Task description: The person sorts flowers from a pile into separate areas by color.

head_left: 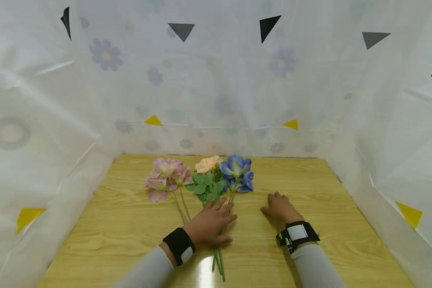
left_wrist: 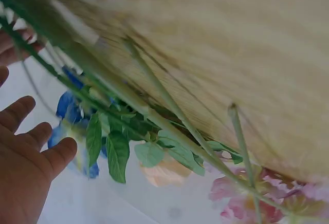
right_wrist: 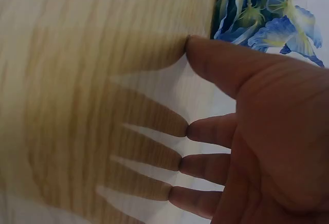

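Observation:
Three kinds of artificial flowers lie on the table in the head view. Pink flowers are on the left, a peach rose with green leaves in the middle, and blue flowers on the right. My left hand is over their green stems, fingers spread; in the left wrist view its fingers are extended and not wrapped around a stem. To the right of the flowers, my right hand touches the tabletop with its fingertips and holds nothing. Its thumb is spread from the fingers.
The wood-grain table carries the flowers. A whitish patterned sheet rises behind its back edge and along both sides, with black, grey and yellow triangles on it. Each wrist wears a black strap.

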`<state>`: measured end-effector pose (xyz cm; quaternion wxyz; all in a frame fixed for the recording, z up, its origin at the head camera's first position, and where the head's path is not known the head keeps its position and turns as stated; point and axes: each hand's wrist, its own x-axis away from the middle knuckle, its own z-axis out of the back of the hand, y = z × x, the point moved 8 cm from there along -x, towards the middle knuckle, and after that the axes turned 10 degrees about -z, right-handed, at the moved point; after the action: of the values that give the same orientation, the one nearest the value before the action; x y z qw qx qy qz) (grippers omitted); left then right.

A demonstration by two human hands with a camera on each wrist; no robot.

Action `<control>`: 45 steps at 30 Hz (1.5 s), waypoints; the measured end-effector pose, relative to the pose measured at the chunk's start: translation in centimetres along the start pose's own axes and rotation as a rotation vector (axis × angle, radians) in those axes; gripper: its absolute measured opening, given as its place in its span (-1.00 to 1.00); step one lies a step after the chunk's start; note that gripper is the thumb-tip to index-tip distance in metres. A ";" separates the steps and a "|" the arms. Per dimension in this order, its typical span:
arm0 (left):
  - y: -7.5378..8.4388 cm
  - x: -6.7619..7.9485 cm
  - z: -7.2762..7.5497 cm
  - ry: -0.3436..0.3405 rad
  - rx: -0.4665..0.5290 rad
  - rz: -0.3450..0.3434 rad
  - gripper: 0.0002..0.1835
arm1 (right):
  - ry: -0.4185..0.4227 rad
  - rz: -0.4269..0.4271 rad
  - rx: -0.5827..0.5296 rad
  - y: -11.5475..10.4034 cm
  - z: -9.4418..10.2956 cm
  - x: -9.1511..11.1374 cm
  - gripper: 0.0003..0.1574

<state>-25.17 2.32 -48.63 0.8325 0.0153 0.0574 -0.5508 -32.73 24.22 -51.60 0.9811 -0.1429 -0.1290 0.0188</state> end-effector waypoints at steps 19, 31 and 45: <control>-3.9 4.5 -2.9 -0.119 0.051 0.105 -0.22 | 0.040 0.015 0.049 -1.1 0.2 0.3 -0.16; -7.4 13.4 -1.8 -0.050 0.102 0.158 -0.25 | 0.062 0.028 0.033 -1.2 0.5 1.6 -0.19; -10.9 24.1 -0.8 0.046 0.010 0.222 -0.30 | 0.052 0.015 -0.006 -1.7 0.0 2.2 -0.14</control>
<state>-25.94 -23.97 -51.74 0.8869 0.0384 0.0716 -0.4549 -30.60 22.76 -50.54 0.9835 -0.1473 -0.1026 0.0221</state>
